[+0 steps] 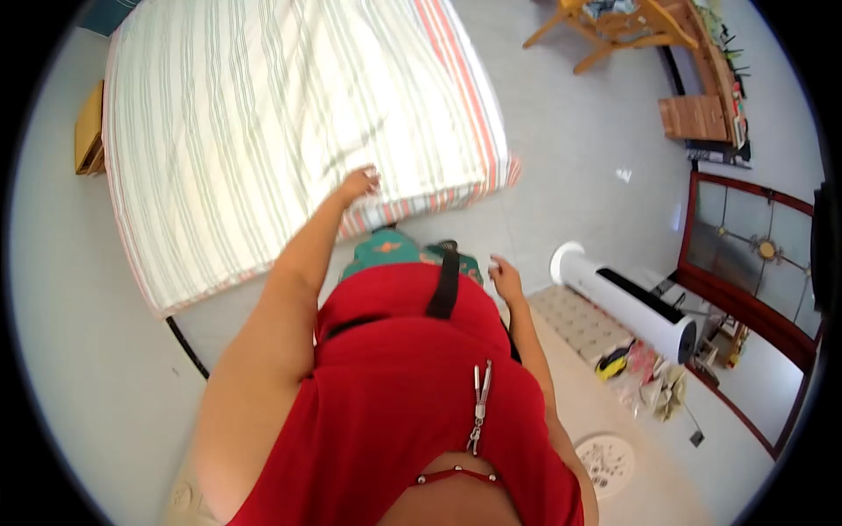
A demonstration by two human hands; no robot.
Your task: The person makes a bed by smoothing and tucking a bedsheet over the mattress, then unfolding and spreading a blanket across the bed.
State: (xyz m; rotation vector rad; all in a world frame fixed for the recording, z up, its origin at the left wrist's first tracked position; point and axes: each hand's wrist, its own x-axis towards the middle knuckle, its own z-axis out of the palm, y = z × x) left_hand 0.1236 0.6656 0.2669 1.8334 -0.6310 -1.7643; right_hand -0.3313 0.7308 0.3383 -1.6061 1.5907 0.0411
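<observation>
A white sheet with green, red and blue stripes [237, 131] covers the bed, with creases in the cloth around my left hand [358, 183]. That hand is over the near edge of the bed, its fingers loosely bent and a little apart. Whether it touches the cloth I cannot tell. My right hand [504, 279] hangs beside my body over the floor, fingers partly spread and holding nothing. Nearest to it on the right is a tall white cylindrical appliance [623, 302] with a black panel.
Green patterned trousers [386, 248] show below my red top. Wooden chair [618, 31] and desk [697, 114] stand at the upper right. A red-framed glass door [754, 237] is on the right. Bags and small items [645, 373] lie near the appliance. A yellow wooden piece [89, 129] stands left of the bed.
</observation>
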